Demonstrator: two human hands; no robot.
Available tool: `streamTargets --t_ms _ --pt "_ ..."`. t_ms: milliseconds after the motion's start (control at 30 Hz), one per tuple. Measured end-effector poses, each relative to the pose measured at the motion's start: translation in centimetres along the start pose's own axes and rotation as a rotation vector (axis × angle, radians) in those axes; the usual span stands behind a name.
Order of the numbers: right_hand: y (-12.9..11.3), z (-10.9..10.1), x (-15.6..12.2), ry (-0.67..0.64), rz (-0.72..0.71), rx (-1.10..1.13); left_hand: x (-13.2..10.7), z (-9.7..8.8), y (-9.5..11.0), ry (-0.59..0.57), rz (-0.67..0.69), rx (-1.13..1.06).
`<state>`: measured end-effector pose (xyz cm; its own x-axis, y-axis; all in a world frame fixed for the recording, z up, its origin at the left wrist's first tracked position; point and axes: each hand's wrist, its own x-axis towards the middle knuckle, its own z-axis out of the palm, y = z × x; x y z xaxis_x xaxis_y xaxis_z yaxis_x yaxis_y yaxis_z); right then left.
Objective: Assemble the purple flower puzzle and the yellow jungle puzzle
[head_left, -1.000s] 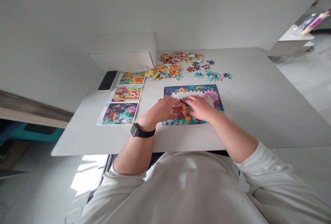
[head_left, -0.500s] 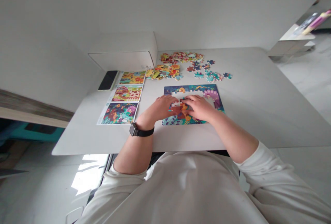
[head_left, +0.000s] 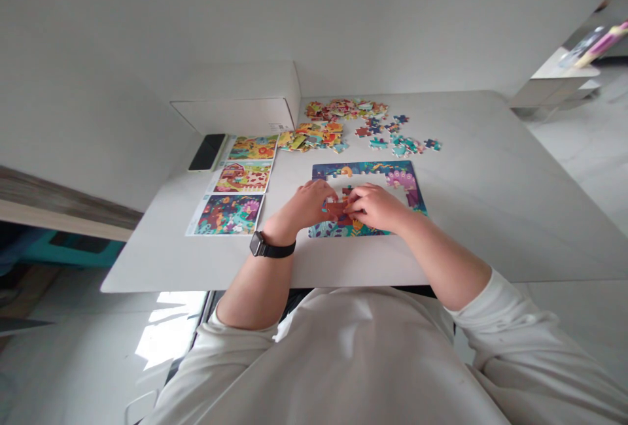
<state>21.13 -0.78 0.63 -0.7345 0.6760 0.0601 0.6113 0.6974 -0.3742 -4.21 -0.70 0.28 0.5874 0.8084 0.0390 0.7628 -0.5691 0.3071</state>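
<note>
A partly built jigsaw puzzle with a teal and blue border lies on the white table in front of me. Both my hands rest over its lower left part. My left hand, with a black watch on the wrist, has its fingers curled against a reddish-brown puzzle piece. My right hand meets it from the right, fingers bent and pinching at the same piece. The white gap inside the puzzle shows just above my fingers.
Loose puzzle pieces lie in heaps and scattered behind the puzzle. Three picture cards lie in a column at the left, with a black phone and a white box behind them. The table edge is near my body.
My hands have drawn closer together over the reddish piece, and my right fingers have curled more. The puzzle and the loose pieces have not moved.
</note>
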Motion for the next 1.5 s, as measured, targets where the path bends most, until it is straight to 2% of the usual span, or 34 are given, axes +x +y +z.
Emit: streamTargets --t_ms 300,467,600,767,900,1100,1300,1433,1500 --pt "-0.5 0.0 -0.1 -0.004 0.036 -0.007 0.6 0.3 -0.5 0.038 -0.106 -0.028" --pt "-0.2 0.2 -0.2 0.004 0.022 0.008 1.8 0.8 -1.5 0.086 -0.171 -0.139" --pt "-0.4 0.3 -0.2 0.016 0.034 0.000 2.0 0.7 -1.6 0.103 -0.214 -0.171" --pt "-0.3 0.4 -0.1 0.018 0.014 0.026 1.2 0.2 -1.2 0.002 -0.167 -0.065" --pt "-0.2 0.4 0.0 0.017 0.019 0.038 0.9 0.8 -1.2 -0.033 -0.174 0.003" --pt "-0.1 0.5 -0.1 0.023 0.013 0.042 1.0 1.7 -1.0 -0.007 -0.201 0.054" --pt "0.0 0.6 -0.2 0.028 0.015 0.061 0.9 1.3 -0.4 -0.017 -0.187 0.041" --pt "0.3 0.8 0.0 0.039 0.015 0.089 0.7 0.9 -1.0 -0.024 -0.135 -0.039" --pt "0.5 0.7 0.0 0.046 0.007 0.117 0.8 0.5 -1.5 0.033 -0.103 -0.140"
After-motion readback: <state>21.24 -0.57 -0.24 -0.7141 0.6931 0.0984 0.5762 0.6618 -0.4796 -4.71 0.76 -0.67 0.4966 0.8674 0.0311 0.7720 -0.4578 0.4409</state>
